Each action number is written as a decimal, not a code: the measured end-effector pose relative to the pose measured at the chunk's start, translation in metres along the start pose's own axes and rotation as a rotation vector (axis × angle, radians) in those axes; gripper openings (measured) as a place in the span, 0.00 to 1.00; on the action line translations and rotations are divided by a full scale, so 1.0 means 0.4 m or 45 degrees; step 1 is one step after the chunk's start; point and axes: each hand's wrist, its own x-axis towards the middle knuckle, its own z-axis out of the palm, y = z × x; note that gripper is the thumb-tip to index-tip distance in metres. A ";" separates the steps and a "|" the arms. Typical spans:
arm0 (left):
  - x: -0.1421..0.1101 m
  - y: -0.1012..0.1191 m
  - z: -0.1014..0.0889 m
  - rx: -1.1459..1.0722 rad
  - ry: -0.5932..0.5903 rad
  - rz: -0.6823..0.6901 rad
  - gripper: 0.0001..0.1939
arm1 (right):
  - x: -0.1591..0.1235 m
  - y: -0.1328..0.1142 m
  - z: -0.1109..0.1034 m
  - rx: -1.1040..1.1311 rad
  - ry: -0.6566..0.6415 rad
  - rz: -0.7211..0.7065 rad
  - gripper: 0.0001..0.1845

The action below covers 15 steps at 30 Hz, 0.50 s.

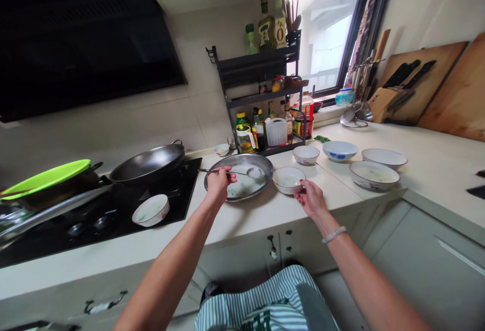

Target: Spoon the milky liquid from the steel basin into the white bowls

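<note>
My left hand (220, 182) is closed around the handle of a metal ladle (254, 173), its head over a wide steel basin (270, 169). In the basin lies a whitish soup (242, 185) with green bits. My right hand (311, 197) grips the near right side of a patterned white bowl (289, 188), fingers at its rim. This bowl stands on the counter just right of the basin and has pale soup in it. Behind it is a smaller-looking white bowl (306, 154).
A filled bowl (374, 183), a white bowl (384, 156) and a blue-patterned bowl (340, 155) stand right. Another soup bowl (151, 217) sits on the black hob, near the wok (149, 163) and green strainer (49, 177). Behind, a black rack (261, 99) holds bottles.
</note>
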 end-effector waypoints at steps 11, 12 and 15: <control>0.001 0.005 0.005 -0.014 -0.025 -0.012 0.06 | 0.000 -0.001 -0.001 -0.011 -0.004 -0.006 0.19; 0.000 0.006 0.006 -0.016 -0.024 -0.015 0.06 | 0.000 -0.001 -0.001 -0.010 -0.005 -0.006 0.19; -0.004 0.012 0.008 -0.019 -0.024 -0.027 0.06 | -0.002 -0.002 0.000 -0.006 -0.002 -0.006 0.18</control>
